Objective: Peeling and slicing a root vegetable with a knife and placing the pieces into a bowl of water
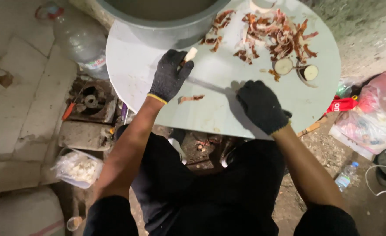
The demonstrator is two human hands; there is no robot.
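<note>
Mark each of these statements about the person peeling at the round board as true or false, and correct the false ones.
1. Both hands wear black gloves. True: left hand, right hand.
2. The left hand holds a pale peeled piece. True.
3. The peelings lie in the grey tub. False: they lie on the round board beside it.
4. The knife lies between the hands. True.
5. The two cut slices sit on the floor. False: they rest on the board.

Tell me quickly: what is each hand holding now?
Left hand: closed on a pale peeled piece.
Right hand: closed on a knife.
</note>
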